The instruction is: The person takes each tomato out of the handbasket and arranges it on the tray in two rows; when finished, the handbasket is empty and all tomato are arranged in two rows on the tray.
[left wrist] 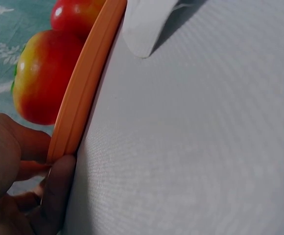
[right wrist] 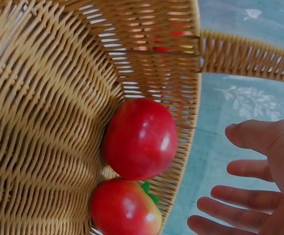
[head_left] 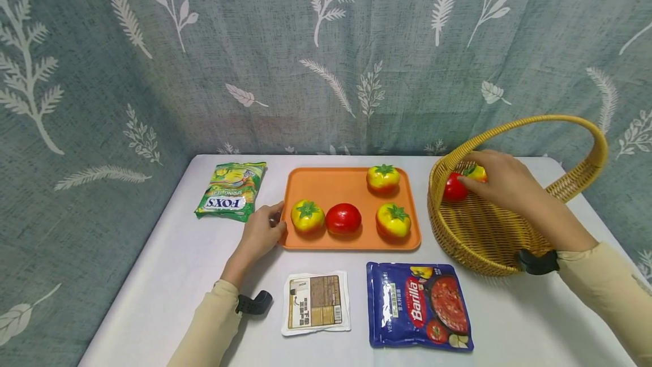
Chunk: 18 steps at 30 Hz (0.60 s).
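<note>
1. state of the hands. the left hand pinches the left edge of the tray between thumb and fingers. the right hand is over the upper left of the basket; its fingers are straight and spread, holding nothing, and apart from the red basket fruit and leafed basket fruit.
2. fruit positions. both basket fruits lie inside against the wall. on the tray, mid-frame, are the left tray fruit, the red tray fruit just beside it, the upper tray fruit and the lower tray fruit.
3. handling. the step appears to be fruit handling at the basket. keep the left pinch light and level, so that the tray does not tilt. seat any fruit low before release; the smooth, rounded skins will probably roll. grasp at the widest part.
4. clearances. lift the right hand over the rim and mind the handle, arching above it in the frame. the tray's right edge lies near the basket. bare table separates the tray from the white pouch and blue pouch below. the green packet, upper left, limits room beside the left hand.
</note>
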Each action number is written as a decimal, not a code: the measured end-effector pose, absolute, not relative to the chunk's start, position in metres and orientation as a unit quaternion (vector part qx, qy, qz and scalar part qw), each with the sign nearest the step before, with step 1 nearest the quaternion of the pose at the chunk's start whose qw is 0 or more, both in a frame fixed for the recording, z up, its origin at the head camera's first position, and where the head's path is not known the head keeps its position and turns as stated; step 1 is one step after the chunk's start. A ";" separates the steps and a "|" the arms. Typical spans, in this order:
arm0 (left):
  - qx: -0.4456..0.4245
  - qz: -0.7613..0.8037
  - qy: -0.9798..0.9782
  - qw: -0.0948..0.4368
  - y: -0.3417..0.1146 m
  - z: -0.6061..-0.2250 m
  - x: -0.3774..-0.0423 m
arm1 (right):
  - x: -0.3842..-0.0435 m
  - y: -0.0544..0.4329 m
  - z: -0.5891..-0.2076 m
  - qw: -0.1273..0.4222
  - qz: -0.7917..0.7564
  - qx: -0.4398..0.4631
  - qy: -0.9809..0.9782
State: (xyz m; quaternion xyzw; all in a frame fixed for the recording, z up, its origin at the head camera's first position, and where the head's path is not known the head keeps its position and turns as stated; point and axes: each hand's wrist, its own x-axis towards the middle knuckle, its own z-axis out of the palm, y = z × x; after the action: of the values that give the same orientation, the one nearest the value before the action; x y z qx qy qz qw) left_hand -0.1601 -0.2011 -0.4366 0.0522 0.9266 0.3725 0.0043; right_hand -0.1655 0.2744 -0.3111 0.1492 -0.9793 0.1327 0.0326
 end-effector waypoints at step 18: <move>0.060 0.373 0.926 -0.011 -0.202 -0.439 -0.161 | -0.202 0.273 -0.334 0.002 0.138 0.153 -0.979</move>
State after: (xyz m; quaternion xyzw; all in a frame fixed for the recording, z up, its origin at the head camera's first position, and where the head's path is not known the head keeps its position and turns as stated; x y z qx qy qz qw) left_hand -0.1614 -0.2016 -0.4388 0.0605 0.9259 0.3727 -0.0107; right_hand -0.2017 0.2734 -0.3340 0.1529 -0.9786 0.1376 0.0024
